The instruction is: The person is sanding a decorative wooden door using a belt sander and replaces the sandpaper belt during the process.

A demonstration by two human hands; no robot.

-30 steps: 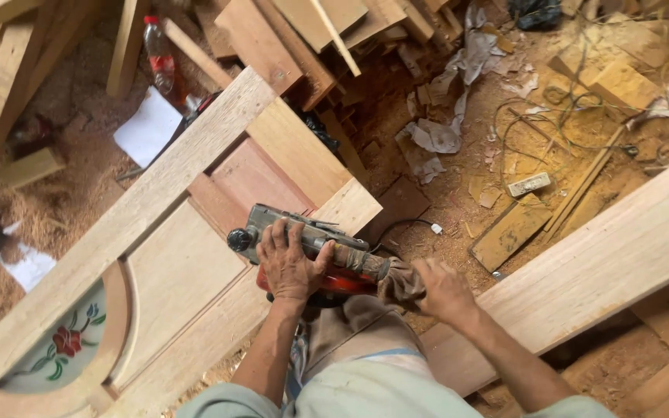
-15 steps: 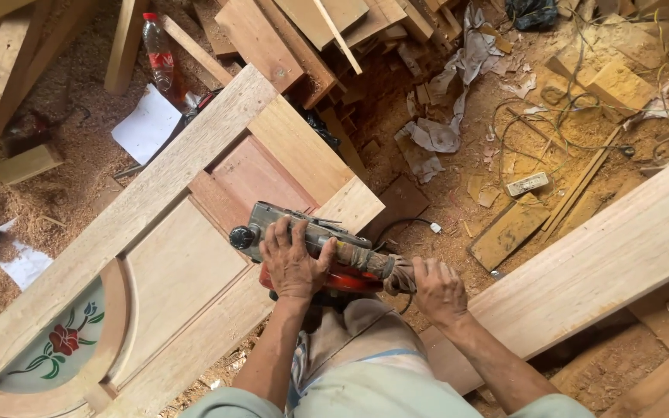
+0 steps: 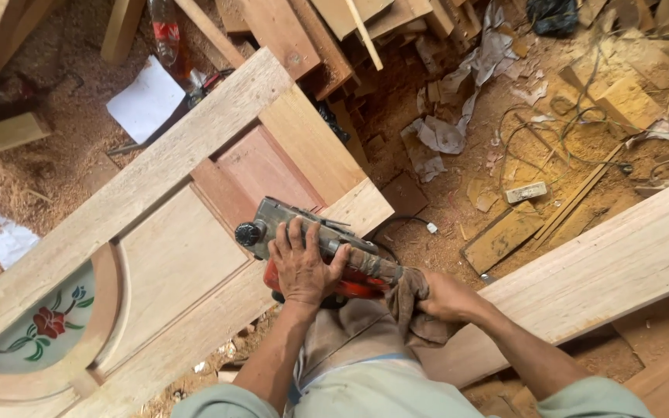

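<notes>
At the centre of the frame, low on the wooden door (image 3: pixel 156 255), sits a grey-and-red power planer (image 3: pixel 315 251), resting on the door's lower rail near its corner. The left hand (image 3: pixel 301 267) lies spread flat over the tool's body, fingers splayed and pressing down. The right hand (image 3: pixel 444 296) is curled around the rear handle, which is wrapped in a brown cloth (image 3: pixel 408 298); how tightly it is closed is hidden by the cloth. To plane well here, it seems best to keep the sole flat on the rail, bear down evenly with the front hand, and keep the cord (image 3: pixel 396 224) off the cutting path.

Left of the tool, the door's arched pane (image 3: pixel 36 329) carries a painted red flower with green leaves. In the upper left lies a plastic bottle (image 3: pixel 166 31) with a red band, beside a white sheet of paper (image 3: pixel 145 101). At the right, a pale plank (image 3: pixel 605 267) crosses the sawdust-covered floor (image 3: pixel 458 193); a small white block (image 3: pixel 526 191) lies beyond it.
</notes>
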